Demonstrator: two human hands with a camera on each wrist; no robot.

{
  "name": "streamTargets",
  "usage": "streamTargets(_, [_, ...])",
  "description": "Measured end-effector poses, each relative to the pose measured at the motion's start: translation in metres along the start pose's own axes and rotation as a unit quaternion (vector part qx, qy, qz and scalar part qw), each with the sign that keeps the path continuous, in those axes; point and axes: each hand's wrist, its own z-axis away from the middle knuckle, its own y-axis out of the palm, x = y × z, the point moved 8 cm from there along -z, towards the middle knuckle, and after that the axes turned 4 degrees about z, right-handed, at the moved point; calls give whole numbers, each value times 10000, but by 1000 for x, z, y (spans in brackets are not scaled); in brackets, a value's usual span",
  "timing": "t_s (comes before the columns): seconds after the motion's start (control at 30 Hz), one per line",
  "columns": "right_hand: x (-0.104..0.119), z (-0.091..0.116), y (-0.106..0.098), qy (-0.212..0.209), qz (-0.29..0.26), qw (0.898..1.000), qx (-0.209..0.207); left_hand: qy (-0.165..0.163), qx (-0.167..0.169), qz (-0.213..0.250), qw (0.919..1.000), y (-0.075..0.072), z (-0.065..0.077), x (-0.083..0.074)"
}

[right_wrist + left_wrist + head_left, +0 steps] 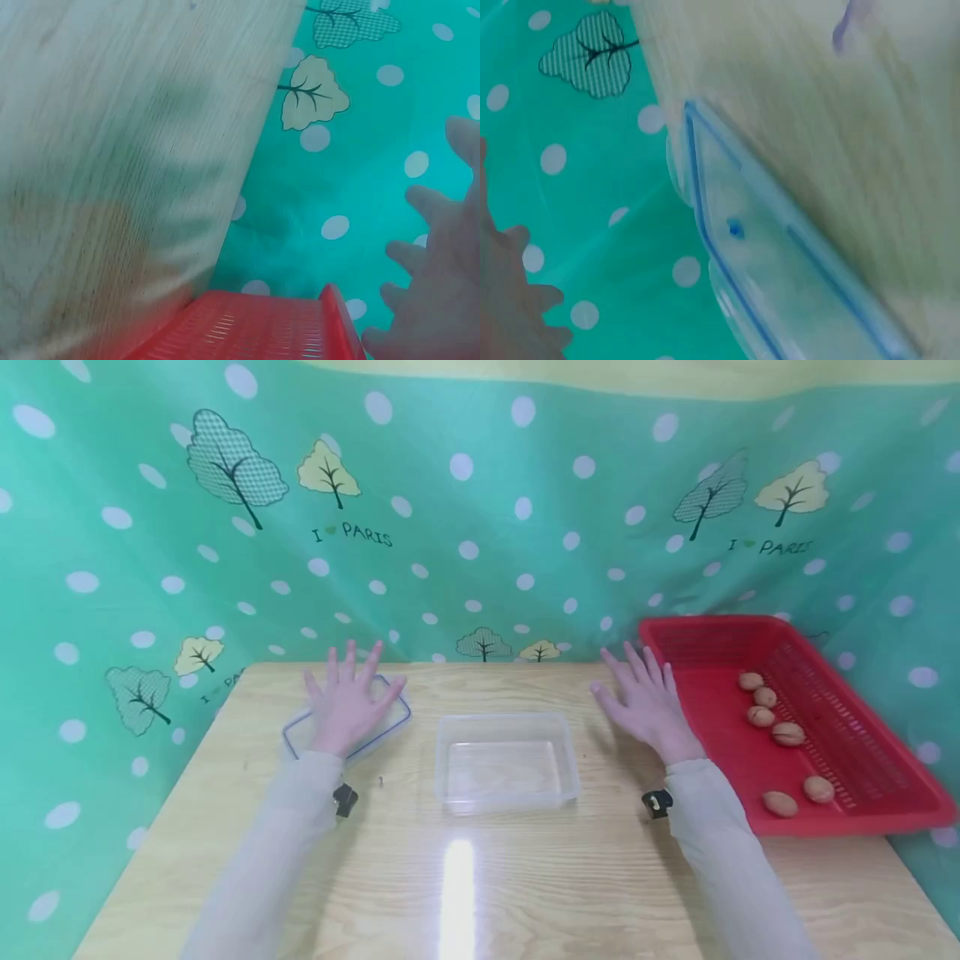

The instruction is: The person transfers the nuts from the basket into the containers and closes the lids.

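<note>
My left hand (347, 706), fingers spread, overlaps a clear lid with a blue seal (393, 714) at the table's left in the head view. The left wrist view shows the same lid (765, 247) apart from the fingers, which are at the lower left edge. My right hand (645, 706) is spread too, beside the left wall of a red plastic basket (712, 752). Neither hand holds anything. Between them stands a clear rectangular container (506, 802) without a lid. Several walnuts (787, 733) lie inside the basket, mostly along its right side.
The wooden table (375, 877) carries all of this. Behind it hangs a green dotted curtain (465, 585) with printed trees, right at the table's far edge. A bright light reflection falls on the wood in front of the container.
</note>
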Motion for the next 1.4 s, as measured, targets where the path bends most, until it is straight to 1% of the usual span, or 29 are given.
streamTargets(0.17, [5,4,0,-153,-203,9996,-118,310,17,223,9993,14,7,-16])
streamTargets(0.23, [8,5,0,-237,-266,9992,-177,422,110,335,9985,21,12,-23])
streamTargets(0.3, [11,7,1,-331,-314,9987,-227,609,209,489,9967,28,19,-31])
streamTargets(0.4, [14,11,2,-449,-317,9980,-310,950,369,691,9924,38,31,-44])
streamTargets(0.5, [16,15,4,-530,-341,9973,-366,1275,515,856,9868,44,43,-56])
streamTargets(0.67, [18,20,3,-597,-412,9960,-513,1586,774,1168,9773,51,63,-67])
streamTargets(0.8, [20,23,0,-600,-513,9950,-619,1700,927,1403,9710,53,73,-72])
streamTargets(0.9, [22,23,-2,-671,-591,9938,-658,1777,1056,1543,9662,56,77,-75])
streamTargets(1.0, [23,23,-2,-670,-622,9940,-604,1780,1347,1740,9591,62,79,-77])
streamTargets(1.1, [23,24,-2,-626,-632,9945,-549,1663,1627,1841,9550,69,81,-77])
streamTargets(1.17, [22,27,-4,-594,-669,9944,-559,1614,1713,1800,9551,72,81,-78])
streamTargets(1.27, [23,31,-10,-633,-730,9933,-638,1573,1693,1735,9573,72,78,-80])
streamTargets(1.4, [26,36,-16,-652,-828,9929,-548,1500,1704,1768,9577,72,71,-81])
